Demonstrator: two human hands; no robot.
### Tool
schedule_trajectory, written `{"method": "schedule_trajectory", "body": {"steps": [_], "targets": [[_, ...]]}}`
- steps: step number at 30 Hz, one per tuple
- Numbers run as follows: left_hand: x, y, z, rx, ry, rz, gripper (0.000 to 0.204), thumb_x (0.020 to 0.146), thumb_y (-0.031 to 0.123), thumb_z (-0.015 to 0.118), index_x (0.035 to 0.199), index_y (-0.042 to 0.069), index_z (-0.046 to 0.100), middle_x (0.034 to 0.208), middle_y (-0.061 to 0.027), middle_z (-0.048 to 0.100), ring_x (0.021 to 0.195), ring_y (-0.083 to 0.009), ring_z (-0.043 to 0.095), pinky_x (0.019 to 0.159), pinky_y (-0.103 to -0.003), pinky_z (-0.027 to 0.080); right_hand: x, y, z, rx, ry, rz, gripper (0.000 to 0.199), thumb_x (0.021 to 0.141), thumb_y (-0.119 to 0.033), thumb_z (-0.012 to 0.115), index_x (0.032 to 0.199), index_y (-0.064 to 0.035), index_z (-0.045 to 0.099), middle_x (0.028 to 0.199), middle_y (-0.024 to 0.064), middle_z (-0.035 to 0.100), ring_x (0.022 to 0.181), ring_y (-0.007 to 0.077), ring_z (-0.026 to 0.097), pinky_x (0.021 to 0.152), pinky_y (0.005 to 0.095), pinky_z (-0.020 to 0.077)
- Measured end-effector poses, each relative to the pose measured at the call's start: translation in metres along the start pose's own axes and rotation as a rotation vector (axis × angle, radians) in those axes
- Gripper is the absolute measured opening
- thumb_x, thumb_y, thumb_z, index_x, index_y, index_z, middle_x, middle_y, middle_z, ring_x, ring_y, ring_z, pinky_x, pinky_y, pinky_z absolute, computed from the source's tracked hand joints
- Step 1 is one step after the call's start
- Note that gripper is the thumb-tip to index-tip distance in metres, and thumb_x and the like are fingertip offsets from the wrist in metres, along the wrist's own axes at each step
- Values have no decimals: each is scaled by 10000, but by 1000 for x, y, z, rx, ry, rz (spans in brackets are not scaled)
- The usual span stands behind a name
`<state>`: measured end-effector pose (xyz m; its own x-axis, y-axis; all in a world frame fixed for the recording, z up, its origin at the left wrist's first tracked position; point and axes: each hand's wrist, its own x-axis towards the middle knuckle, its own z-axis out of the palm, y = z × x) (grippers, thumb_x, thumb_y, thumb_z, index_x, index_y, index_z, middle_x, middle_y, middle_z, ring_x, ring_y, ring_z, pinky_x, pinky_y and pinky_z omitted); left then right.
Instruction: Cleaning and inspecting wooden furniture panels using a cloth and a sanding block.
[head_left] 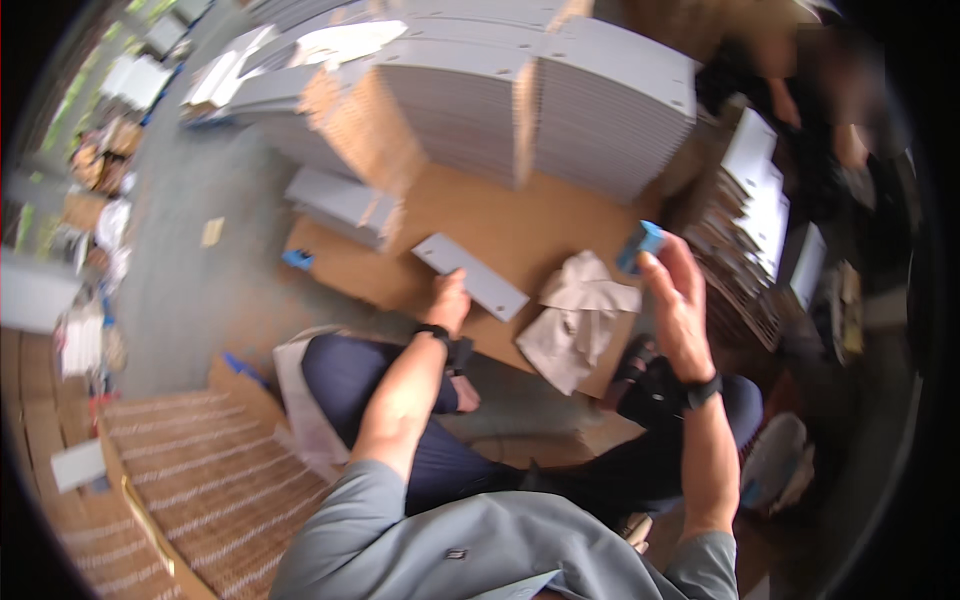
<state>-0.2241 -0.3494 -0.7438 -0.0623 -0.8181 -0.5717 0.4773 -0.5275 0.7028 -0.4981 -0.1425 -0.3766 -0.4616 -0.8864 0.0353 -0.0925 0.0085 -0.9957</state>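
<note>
So the panel (485,285) is lying on the brown board (480,205), about mid-scene, towards the near side. Its long axis runs on a slant, one end pointing far left, the other near right, with a small hole by each end. That's roughly the same way the board's near edge goes, and there's not much board left on that near side.

Far side is roomier: bare board between the panel and the tall stacks (610,110). Left end has a gap before the short pile (345,205). The right end is tighter, with the crumpled cloth (575,320) just beside it. A blue piece (297,260) sits at the board's left corner.

Left hand (453,303) grips the panel's near long edge, left of its middle. Right hand (682,310) is pinching a blue block (643,245) between thumb and fingers, just right of the cloth, well apart from the panel.
</note>
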Motion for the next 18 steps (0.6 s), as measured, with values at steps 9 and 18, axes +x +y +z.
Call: {"method": "schedule_trajectory", "body": {"steps": [9,18], "targets": [[11,1,10,312,157,-67,848,925,86,698,1606,86,193,1580,-130,417,1427,-288,437,1160,-511,332,10,44,-20,856,-248,106,455,1013,-228,678,1427,-80,558,1305,61,655,1202,199,631,1080,502,509],[28,14,-1,578,143,-34,340,961,127,604,1291,91,528,1232,-51,612,1074,-242,610,937,-438,498,4,30,-26,838,-169,130,547,966,-373,734,1377,-59,555,1279,56,627,1202,190,611,1054,462,516]]}}
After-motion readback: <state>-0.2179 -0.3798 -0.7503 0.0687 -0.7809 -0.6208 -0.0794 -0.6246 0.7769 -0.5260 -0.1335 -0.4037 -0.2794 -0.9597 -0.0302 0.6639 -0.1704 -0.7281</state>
